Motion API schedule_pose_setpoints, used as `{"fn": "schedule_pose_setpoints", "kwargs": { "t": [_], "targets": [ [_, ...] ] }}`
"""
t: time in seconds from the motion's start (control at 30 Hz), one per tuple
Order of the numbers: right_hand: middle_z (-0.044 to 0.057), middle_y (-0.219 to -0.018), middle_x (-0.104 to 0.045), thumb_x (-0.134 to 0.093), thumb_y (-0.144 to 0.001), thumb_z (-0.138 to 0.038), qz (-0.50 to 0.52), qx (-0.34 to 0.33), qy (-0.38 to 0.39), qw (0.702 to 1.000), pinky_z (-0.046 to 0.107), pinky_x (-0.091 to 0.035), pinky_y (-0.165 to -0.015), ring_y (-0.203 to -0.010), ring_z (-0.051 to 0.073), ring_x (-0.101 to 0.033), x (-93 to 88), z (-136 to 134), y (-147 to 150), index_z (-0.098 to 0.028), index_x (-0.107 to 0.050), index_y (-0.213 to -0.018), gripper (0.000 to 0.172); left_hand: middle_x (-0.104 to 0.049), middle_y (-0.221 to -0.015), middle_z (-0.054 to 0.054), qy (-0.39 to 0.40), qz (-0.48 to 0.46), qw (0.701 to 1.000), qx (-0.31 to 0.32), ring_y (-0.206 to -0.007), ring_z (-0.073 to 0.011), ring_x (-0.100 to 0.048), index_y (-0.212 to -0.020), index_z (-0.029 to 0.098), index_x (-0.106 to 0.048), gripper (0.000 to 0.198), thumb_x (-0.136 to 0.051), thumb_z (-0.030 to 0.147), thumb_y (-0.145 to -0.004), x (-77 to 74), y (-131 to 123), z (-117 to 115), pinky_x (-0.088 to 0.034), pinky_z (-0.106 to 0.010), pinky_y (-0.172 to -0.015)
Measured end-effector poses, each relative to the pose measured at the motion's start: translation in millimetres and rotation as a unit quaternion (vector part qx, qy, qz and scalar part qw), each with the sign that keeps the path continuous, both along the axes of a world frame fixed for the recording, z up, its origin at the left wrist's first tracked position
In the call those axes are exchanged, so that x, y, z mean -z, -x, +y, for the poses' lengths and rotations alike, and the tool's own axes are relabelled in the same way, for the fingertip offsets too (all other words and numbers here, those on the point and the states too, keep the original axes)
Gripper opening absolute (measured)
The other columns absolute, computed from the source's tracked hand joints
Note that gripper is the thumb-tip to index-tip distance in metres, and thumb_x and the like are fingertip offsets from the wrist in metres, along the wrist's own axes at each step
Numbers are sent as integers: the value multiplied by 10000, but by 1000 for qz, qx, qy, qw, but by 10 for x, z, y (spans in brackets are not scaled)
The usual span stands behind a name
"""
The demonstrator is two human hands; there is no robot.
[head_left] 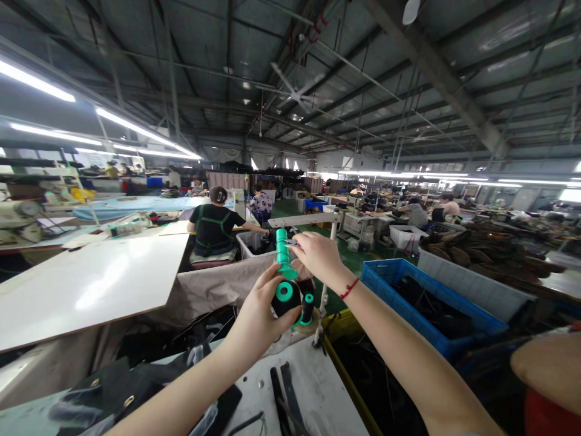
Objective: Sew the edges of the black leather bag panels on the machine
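Steel-framed workshop roof over everything, a ceiling fan hung mid-hall. Left: broad white tabletop. Below the hands, a pale workbench; dark straps lie on it. Right: blue plastic crate, dark pieces inside; a yellow crate just beside the bench, also dark-filled. Ahead, a seated co-worker, black top with green straps, back turned, one arm out toward a white bin. Hands both raised over the bench's far end. Left hand: thumb and fingers curled round a black thread spool, firm hold, its green core ring facing the camera. Bare-looking green spool upright just above it, near the left fingertips; cannot tell what supports it. Second small black spool stands right of the left thumb. Right hand: fingertips pinched closed on a small greyish tool, too small to identify, pointing at the green spool; contact unclear. Red cord bracelet on that wrist.
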State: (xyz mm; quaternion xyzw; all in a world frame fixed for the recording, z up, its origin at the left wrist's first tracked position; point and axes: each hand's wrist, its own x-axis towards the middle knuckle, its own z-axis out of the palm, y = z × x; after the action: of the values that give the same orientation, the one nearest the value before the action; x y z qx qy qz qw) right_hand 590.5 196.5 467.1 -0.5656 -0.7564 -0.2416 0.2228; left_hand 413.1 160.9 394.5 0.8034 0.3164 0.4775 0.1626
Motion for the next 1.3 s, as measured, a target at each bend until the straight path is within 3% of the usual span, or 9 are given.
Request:
{"fn": "schedule_pose_setpoints", "kwargs": {
  "t": [0.1, 0.23, 0.6, 0.83, 1.03, 1.3],
  "targets": [
    [52, -971, -701, -543, -945, -346, -28, 15, 16, 999, 256, -420, -683, -925, 200, -640, -88, -17, 58, -192, -645, -964, 186, -462, -1415, -218, -39, 42, 998, -20, -1312, -313, -473, -1113, 116, -583, 412, -686, 306, -762, 28, -4, 34, -417, -464, -1088],
    [51, -971, -709, -532, -945, -360, -45, 27, 26, 998, 258, -434, -673, -920, 208, -652, -152, -26, 123, -197, -653, -987, 206, -426, -1434, -210, -58, 77, 995, -3, -1343, -280, -441, -1115, 120, -557, 378, -664, 277, -789, -13, 2, 16, -409, -418, -1109],
    [101, -907, -718, -524, -933, -323, -94, 72, 57, 991, 295, -493, -694, -870, 244, -678, -299, -136, 354, -178, -679, -905, 214, -379, -1463, -236, -48, 224, 972, -49, -1239, -338, -542, -1115, 95, -539, 366, -628, 221, -783, -146, -28, -62, -508, -429, -1004],
    [109, -910, -712, -506, -937, -275, -117, 84, 38, 989, 314, -519, -701, -873, 246, -669, -247, -65, 421, -167, -668, -902, 198, -366, -1483, -235, -56, 282, 955, -74, -1131, -327, -617, -1083, 75, -567, 335, -614, 263, -810, -212, -59, -94, -562, -407, -909],
    [116, -873, -695, -497, -931, -207, -138, 70, 0, 988, 324, -522, -654, -850, 257, -656, -179, 31, 461, -146, -648, -874, 173, -402, -1447, -250, -77, 318, 941, -84, -1043, -313, -655, -1183, 34, -551, 450, -630, 248, -796, -243, -88, -98, -577, -405, -860],
    [106, -891, -683, -512, -937, -220, -154, 50, -6, 987, 314, -505, -646, -870, 258, -640, -172, 28, 507, -148, -624, -898, 139, -416, -1434, -262, -64, 343, 933, -92, -1073, -334, -635, -1185, -2, -565, 491, -663, 253, -777, -286, -102, -133, -582, -415, -847]
  ]
}}
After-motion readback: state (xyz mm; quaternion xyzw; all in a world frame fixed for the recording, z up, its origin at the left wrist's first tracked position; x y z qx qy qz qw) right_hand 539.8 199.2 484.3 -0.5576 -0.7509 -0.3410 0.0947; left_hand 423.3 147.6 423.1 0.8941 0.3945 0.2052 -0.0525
